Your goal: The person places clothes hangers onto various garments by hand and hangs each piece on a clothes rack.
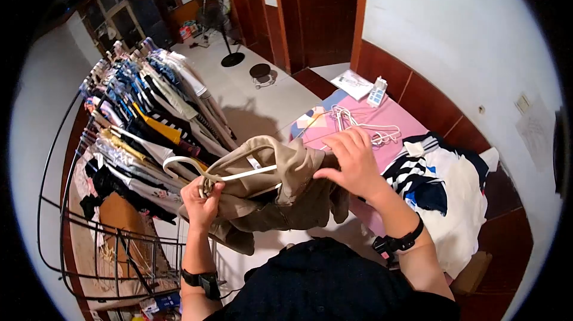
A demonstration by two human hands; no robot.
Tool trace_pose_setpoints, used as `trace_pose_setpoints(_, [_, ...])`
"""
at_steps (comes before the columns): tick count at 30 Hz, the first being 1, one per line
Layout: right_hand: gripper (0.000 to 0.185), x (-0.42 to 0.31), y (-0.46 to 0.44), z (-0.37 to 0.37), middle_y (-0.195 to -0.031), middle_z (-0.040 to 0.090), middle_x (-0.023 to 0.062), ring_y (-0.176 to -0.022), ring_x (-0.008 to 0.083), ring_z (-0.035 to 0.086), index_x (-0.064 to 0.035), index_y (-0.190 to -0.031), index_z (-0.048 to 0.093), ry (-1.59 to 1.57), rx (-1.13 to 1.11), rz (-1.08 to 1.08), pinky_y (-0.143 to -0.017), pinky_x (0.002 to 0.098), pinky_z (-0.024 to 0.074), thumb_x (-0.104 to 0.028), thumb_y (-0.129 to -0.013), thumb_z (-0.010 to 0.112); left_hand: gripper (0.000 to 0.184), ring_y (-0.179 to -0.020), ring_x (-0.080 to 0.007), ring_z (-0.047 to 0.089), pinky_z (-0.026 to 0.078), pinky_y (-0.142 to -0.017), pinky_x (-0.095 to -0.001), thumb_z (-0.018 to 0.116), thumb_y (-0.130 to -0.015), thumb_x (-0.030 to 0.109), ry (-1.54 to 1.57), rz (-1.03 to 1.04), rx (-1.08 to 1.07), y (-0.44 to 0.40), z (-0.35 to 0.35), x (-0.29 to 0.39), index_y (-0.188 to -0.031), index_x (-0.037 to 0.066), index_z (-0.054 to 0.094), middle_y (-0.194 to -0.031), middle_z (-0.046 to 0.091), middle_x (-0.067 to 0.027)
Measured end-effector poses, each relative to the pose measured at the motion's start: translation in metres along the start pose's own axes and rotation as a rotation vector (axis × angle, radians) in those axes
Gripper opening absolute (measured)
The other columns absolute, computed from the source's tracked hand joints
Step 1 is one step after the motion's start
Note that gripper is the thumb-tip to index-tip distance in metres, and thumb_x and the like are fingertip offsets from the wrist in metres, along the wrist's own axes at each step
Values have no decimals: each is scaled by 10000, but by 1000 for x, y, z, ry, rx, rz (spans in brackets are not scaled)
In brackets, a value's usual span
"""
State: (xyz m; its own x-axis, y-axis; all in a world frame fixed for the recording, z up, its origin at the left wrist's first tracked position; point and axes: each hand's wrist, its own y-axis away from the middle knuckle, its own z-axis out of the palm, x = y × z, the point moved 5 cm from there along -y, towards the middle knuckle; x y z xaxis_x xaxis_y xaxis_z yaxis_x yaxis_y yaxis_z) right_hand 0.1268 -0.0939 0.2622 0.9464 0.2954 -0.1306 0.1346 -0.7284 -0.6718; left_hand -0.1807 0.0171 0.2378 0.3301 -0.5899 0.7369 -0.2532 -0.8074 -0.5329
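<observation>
Black shirt (322, 282) nearest. Khaki top (298, 207) held up just beyond it, between hung clothes (173, 97) and pink cloth (409, 115). Left hand (202, 198) clenched on the white hanger (248, 173) near the hook, some fabric bunched in too. Right hand (355, 163) on the top's right end, thumb and fingers apart; can't tell if pinching. Step looks like seating top on hanger; next move probably calls for spreading that shoulder along the bar. Hook points left; bar and top's long axis run left-right, bar rising slightly rightward.
</observation>
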Motion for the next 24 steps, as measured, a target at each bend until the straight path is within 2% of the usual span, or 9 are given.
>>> trace_pose_setpoints(2, [412, 11, 4, 19, -915, 612, 76, -886, 280, 586, -57, -939, 595, -84, -130, 0, -878, 444, 399, -357, -701, 748, 170, -550, -151, 525, 427, -555, -274, 714, -775, 130, -1, 29, -1, 3, -4, 6, -750, -12, 624, -607, 552, -74])
trace_pose_setpoints(9, [204, -24, -1, 41, -735, 540, 85, -715, 292, 592, -81, -779, 529, -262, -211, -46, -574, 399, 472, -179, -706, 693, 149, -589, -185, 563, 446, -572, -292, 725, -780, 125, -132, 57, -82, 18, 2, 10, -804, 5, 640, -675, 591, -84])
trace_pose_setpoints(12, [173, -15, 1, 43, -724, 533, 90, -693, 295, 587, -72, -754, 528, -253, -183, -53, -586, 407, 475, -138, -686, 672, 88, -639, -141, 557, 444, -594, -281, 696, -821, 70, -18, -107, -19, 22, -12, -1, -872, 3, 669, -704, 600, -100])
trace_pose_setpoints(15, [126, 3, -1, 38, -693, 521, 112, -664, 313, 568, -43, -713, 511, -323, -134, -10, -568, 412, 457, -77, -671, 624, 103, -680, -218, 593, 463, -644, -300, 658, -834, 60, -246, -23, 60, 18, -44, -23, -919, 12, 692, -740, 617, -80])
trace_pose_setpoints(19, [100, 6, -7, 38, -661, 495, 137, -632, 334, 548, -18, -712, 518, -402, -34, 13, -552, 414, 435, -47, -664, 601, 1086, -1111, -327, 489, 383, -963, -412, 794, -638, 530, -284, -75, -131, 32, -44, -26, -1472, 59, 281, -1176, 535, -151])
trace_pose_setpoints(20, [98, 7, -8, 39, -663, 495, 139, -629, 336, 547, -18, -718, 525, -401, -12, 14, -551, 415, 434, -47, -662, 600, 1143, -1120, -327, 492, 392, -956, -417, 815, -576, 539, -293, -81, -101, 36, -44, -22, -1468, 64, 281, -1170, 540, -147])
trace_pose_setpoints(22, [98, 14, -5, 46, -663, 496, 139, -635, 336, 551, -15, -723, 529, -432, -48, 31, -554, 412, 437, -45, -660, 598, 1134, -1142, -339, 479, 394, -959, -422, 830, -531, 536, -481, -100, -148, 44, -46, -26, -1437, 60, 340, -1202, 527, -150])
trace_pose_setpoints(23, [99, 16, -4, 48, -676, 505, 138, -640, 335, 554, -17, -735, 538, -451, -51, 42, -555, 412, 438, -44, -659, 596, 751, -1050, -346, 523, 417, -903, -427, 838, -604, 349, -649, -1, -92, 48, -45, -19, -1230, 53, 548, -1073, 579, -145])
trace_pose_setpoints(24, [103, 17, -4, 50, -688, 513, 137, -646, 335, 556, -19, -747, 548, -469, -53, 53, -557, 413, 439, -44, -657, 594, 751, -1050, -346, 523, 417, -903, -427, 838, -604, 349, -656, -9, -86, 52, -45, -31, -1230, 53, 548, -1073, 579, -145])
